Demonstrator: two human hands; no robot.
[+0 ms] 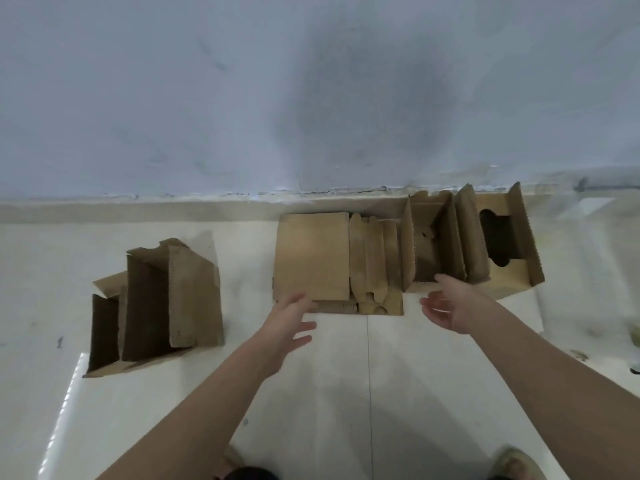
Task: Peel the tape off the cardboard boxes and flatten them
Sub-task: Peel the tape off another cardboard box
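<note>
- The left hand (289, 318) and right hand (446, 308) reach forward, fingers spread, gripping nothing.
- The flattened cardboard (313, 254) lies on the floor (346, 375) by the wall; the standing boxes (471, 240) sit beside it.
- Risk: careless pressing could topple the neighbouring uprights.

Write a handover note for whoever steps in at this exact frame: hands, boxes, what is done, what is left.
Left hand: open, fingers spread at the near edge of the flattened cardboard, holding nothing.
Right hand: open, palm turned inward, by the near edge of the standing boxes, holding nothing.
Boxes: flat pieces lie on the floor by the wall, with the upright boxes to their right. Another opened box sits apart on the left, not flattened.
Done: the middle pieces look flat.
Left: the standing boxes on the right and the left box still need flattening. No tape can be made out in this view.
</note>
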